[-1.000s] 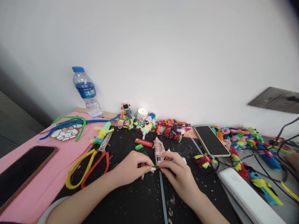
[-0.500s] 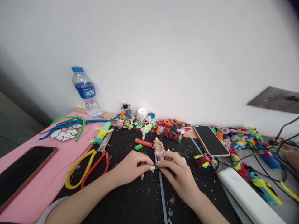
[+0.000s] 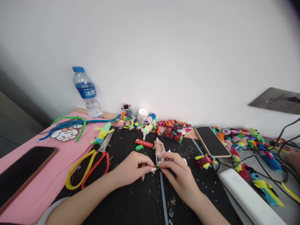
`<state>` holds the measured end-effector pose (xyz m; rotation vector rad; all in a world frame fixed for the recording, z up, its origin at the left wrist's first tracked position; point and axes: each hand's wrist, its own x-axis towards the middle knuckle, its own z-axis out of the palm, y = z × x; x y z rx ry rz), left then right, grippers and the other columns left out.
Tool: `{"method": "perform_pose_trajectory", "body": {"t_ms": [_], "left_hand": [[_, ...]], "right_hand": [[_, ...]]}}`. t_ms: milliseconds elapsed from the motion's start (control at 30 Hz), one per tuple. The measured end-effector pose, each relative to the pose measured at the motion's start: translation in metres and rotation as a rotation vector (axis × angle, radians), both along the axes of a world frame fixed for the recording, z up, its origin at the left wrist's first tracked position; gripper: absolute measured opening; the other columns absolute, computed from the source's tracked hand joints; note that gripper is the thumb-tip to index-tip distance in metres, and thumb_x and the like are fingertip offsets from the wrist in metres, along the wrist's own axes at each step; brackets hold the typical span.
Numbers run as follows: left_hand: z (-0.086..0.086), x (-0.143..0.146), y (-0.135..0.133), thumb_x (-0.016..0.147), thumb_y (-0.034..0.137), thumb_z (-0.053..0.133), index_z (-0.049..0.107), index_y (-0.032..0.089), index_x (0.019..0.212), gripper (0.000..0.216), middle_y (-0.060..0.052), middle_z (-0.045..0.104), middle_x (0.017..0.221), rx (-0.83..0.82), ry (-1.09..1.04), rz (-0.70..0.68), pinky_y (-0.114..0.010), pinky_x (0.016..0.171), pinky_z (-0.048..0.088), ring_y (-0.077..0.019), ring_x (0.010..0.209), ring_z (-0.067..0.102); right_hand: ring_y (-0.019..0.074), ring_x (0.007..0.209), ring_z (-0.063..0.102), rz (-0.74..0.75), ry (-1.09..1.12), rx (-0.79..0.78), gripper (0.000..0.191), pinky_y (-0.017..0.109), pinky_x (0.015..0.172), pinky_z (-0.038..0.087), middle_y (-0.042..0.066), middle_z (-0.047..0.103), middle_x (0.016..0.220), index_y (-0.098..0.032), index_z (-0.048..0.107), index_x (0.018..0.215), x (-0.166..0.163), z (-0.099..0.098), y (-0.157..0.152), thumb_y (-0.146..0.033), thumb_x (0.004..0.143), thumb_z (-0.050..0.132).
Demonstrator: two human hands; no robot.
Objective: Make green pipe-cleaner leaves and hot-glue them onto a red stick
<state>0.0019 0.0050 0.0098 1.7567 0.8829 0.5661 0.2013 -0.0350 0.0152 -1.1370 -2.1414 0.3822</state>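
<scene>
My left hand [image 3: 140,167] pinches one end of a short green pipe cleaner piece [image 3: 157,167] between thumb and fingertips. From the other side my right hand [image 3: 177,168] grips the same piece, its fingers bent and closed. Just beyond the fingertips lies a pale pink glue gun [image 3: 159,148] with a brownish, crusted nozzle. A red lighter [image 3: 144,143] lies to its left, and a small bright green fuzzy piece [image 3: 139,147] sits just below the lighter. Scissors [image 3: 98,159] with one yellow and one red handle rest left of my left hand.
Pipe cleaner figures [image 3: 150,125] line the wall, with more heaped at right [image 3: 239,137]. Phones lie at left [image 3: 25,172] and right [image 3: 212,140]. A water bottle [image 3: 86,92] stands at the back. A white power bank [image 3: 248,193] and black cables [image 3: 264,168] border the right. Another person's hand [image 3: 292,161] shows there.
Both hands keep almost the same pose on the green piece. Only a very slight shift of the whole view shows.
</scene>
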Motion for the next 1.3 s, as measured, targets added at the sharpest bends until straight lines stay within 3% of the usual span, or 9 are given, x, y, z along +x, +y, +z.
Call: {"method": "perform_pose_trajectory", "body": {"t_ms": [200,333,567,767,933,1300], "left_hand": [[0.001,-0.001,0.002,0.079,0.028,0.058,0.068,0.016,0.082,0.016,0.003,0.059,0.057,0.037,-0.005,0.047,-0.017,0.048,0.041,-0.0083,0.044,0.054],[0.001,-0.002,0.003,0.081,0.026,0.055,0.067,0.015,0.081,0.016,0.001,0.062,0.069,0.075,-0.017,0.028,-0.018,0.050,0.043,-0.0072,0.045,0.054],[0.000,-0.007,0.006,0.087,0.024,0.047,0.066,0.017,0.083,0.021,0.001,0.063,0.073,0.297,0.082,0.018,-0.019,0.059,0.045,-0.0068,0.047,0.053],[0.001,-0.018,0.015,0.089,0.023,0.045,0.064,0.020,0.094,0.021,-0.002,0.066,0.093,0.504,0.224,0.144,-0.024,0.079,0.044,-0.0154,0.081,0.060],[-0.002,-0.021,0.019,0.089,0.020,0.042,0.064,0.023,0.100,0.024,-0.002,0.063,0.106,0.598,0.278,0.083,-0.027,0.089,0.042,-0.0167,0.096,0.058],[0.001,-0.022,0.020,0.087,0.009,0.034,0.057,0.022,0.111,0.036,-0.003,0.053,0.120,0.636,0.401,0.001,-0.024,0.084,0.045,-0.0160,0.096,0.058]], "right_hand": [[0.0185,0.089,0.057,-0.040,0.008,0.009,0.013,0.032,0.078,0.049,0.008,0.056,0.103,-0.021,0.062,0.089,0.000,0.001,0.001,-0.015,0.084,0.051],[0.0187,0.089,0.058,-0.047,0.015,-0.004,0.014,0.033,0.078,0.049,0.008,0.056,0.103,-0.022,0.062,0.089,-0.001,0.001,0.001,-0.015,0.084,0.051],[0.0208,0.097,0.055,-0.074,0.023,-0.010,0.017,0.036,0.084,0.048,0.009,0.053,0.107,-0.021,0.062,0.095,0.000,-0.002,0.002,-0.014,0.082,0.054],[0.0221,0.102,0.053,-0.111,0.073,-0.033,0.021,0.039,0.086,0.049,0.011,0.050,0.112,-0.021,0.059,0.100,0.005,-0.003,0.001,-0.015,0.082,0.052],[0.0224,0.101,0.054,-0.132,0.091,-0.022,0.021,0.038,0.084,0.050,0.011,0.052,0.110,-0.022,0.061,0.097,0.005,-0.002,0.002,-0.013,0.081,0.051],[0.0213,0.098,0.055,-0.150,0.109,-0.039,0.021,0.038,0.083,0.051,0.011,0.051,0.110,-0.020,0.061,0.095,0.005,-0.002,0.003,-0.012,0.081,0.049]]}}
